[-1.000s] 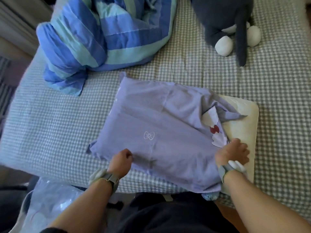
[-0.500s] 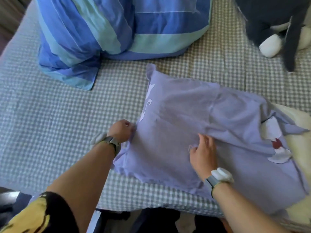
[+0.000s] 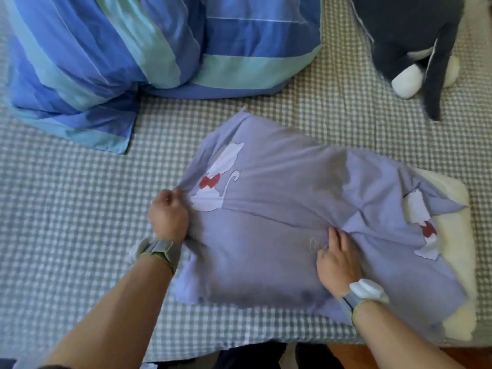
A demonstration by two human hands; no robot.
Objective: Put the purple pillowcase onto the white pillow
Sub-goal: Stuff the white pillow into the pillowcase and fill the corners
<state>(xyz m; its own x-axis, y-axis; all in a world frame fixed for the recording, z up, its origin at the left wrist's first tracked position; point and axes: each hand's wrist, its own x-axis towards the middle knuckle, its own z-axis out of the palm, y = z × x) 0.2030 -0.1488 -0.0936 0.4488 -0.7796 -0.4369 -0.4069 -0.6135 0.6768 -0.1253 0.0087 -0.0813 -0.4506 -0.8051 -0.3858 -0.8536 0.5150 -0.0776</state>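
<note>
The purple pillowcase (image 3: 287,222) lies on the checked bed (image 3: 66,222) near its front edge, covering most of the white pillow (image 3: 452,235), which shows only at the right. The left hand (image 3: 168,218) grips a bunch of cloth in a fist; the right hand (image 3: 336,258) presses on the case, fingers nearly straight.

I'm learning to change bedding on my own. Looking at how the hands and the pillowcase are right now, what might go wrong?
1. The left hand pulls a bunched edge of the pillowcase while the right hand presses on top; the fabric is taut and may slip free.
2. The pillow still shows bare along the right side, where the cloth is folded over, so it could stay bunched there.
3. The pillow lies near the bed edge and might slide off.
</note>
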